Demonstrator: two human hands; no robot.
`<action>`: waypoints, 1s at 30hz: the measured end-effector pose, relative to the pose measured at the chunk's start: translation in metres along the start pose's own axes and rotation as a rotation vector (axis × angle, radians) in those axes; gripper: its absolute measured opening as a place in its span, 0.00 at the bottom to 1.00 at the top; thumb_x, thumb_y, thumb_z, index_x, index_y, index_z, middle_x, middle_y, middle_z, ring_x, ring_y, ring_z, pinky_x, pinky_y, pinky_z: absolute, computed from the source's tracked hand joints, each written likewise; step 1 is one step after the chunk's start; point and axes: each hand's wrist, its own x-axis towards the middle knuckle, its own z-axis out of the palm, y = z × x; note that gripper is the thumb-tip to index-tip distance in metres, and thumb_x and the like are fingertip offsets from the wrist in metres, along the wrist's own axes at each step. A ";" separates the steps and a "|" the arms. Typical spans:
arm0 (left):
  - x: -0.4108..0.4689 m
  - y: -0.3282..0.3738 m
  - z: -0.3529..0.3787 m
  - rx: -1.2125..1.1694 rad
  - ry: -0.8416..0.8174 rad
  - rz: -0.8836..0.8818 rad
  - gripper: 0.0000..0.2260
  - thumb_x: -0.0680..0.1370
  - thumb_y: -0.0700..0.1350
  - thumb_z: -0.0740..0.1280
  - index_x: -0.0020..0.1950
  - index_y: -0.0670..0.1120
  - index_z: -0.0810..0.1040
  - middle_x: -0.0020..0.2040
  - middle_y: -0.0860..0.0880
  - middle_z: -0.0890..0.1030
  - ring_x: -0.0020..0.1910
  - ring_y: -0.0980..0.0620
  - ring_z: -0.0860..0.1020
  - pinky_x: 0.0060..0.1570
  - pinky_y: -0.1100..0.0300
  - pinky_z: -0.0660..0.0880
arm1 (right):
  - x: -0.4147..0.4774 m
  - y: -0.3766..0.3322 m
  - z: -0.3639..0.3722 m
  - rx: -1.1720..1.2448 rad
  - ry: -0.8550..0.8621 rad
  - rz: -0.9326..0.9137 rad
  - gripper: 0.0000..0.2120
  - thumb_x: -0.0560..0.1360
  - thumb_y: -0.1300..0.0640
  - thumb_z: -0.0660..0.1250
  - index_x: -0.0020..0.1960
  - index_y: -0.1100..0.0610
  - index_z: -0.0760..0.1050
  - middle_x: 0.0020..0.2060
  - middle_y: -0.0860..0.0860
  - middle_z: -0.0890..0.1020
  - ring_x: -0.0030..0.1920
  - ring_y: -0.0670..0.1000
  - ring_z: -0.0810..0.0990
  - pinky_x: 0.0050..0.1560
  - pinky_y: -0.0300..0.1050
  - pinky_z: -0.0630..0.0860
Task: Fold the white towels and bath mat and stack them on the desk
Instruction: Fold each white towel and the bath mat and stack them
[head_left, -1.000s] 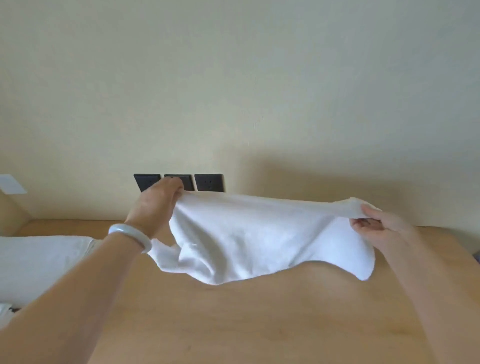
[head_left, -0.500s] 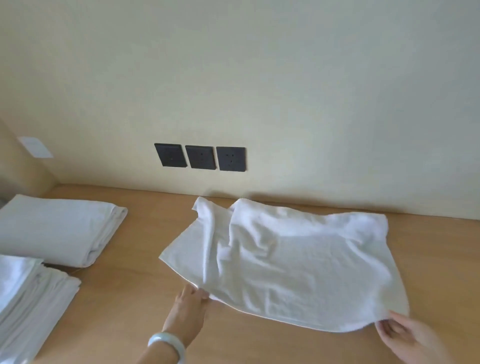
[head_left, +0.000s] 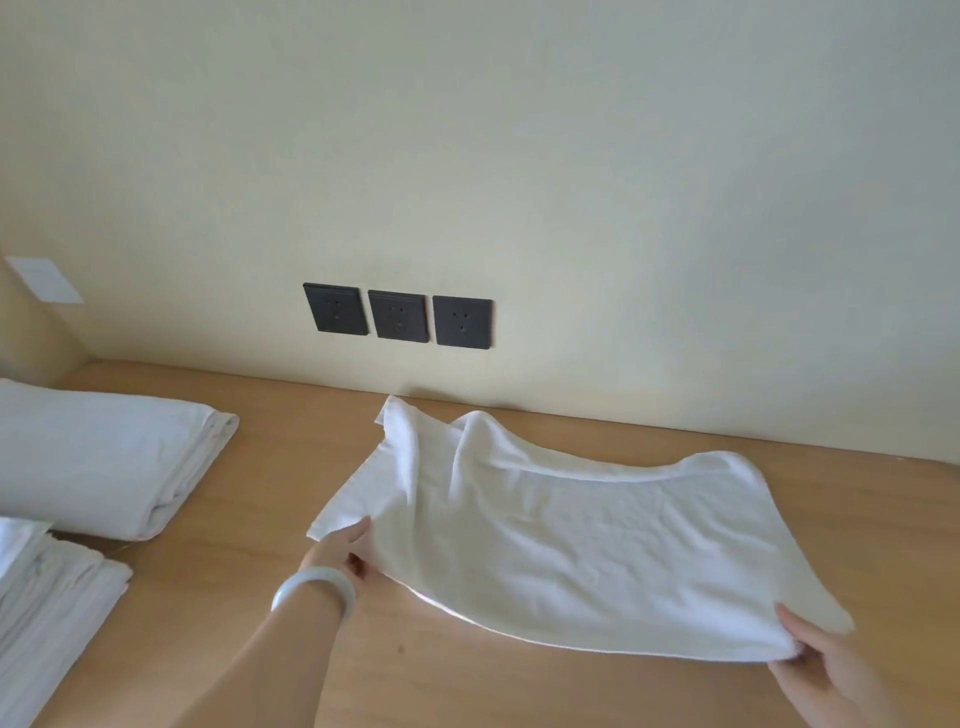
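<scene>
A white towel (head_left: 582, 535) lies spread and rumpled on the wooden desk (head_left: 270, 571), its far left corner bunched near the wall. My left hand (head_left: 343, 548) pinches the towel's near left corner, a pale bangle on the wrist. My right hand (head_left: 815, 660) grips the near right corner, thumb on top of the cloth. The near edge is slightly lifted off the desk between both hands.
A folded white stack (head_left: 98, 457) sits on the desk at the left. A second folded white pile (head_left: 47, 613) lies nearer at the left edge. Three dark wall sockets (head_left: 397, 316) are on the cream wall behind the desk.
The towel, held up in the air a second ago, has come down onto the desk. Both hands moved toward me and now hold its near corners, lifting the near edge a little.
</scene>
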 end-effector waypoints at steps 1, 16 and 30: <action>0.001 0.004 0.002 0.074 0.001 0.080 0.14 0.71 0.41 0.74 0.51 0.38 0.75 0.43 0.42 0.78 0.42 0.44 0.77 0.51 0.49 0.79 | -0.013 -0.003 0.013 -0.138 -0.013 -0.062 0.30 0.74 0.74 0.63 0.71 0.51 0.69 0.63 0.50 0.78 0.59 0.56 0.80 0.47 0.52 0.80; -0.182 -0.066 0.125 0.550 -0.377 0.728 0.08 0.79 0.41 0.65 0.41 0.46 0.81 0.42 0.50 0.78 0.38 0.61 0.76 0.37 0.69 0.71 | -0.122 0.055 0.158 -0.289 -0.500 0.088 0.09 0.78 0.64 0.63 0.58 0.61 0.75 0.42 0.59 0.82 0.37 0.53 0.83 0.31 0.42 0.77; -0.202 -0.063 0.129 0.664 -0.181 1.215 0.07 0.80 0.45 0.64 0.53 0.51 0.82 0.25 0.57 0.70 0.25 0.58 0.68 0.27 0.71 0.62 | -0.134 0.039 0.170 -0.684 -0.101 -0.669 0.05 0.76 0.60 0.66 0.42 0.55 0.73 0.34 0.49 0.80 0.34 0.44 0.78 0.35 0.34 0.71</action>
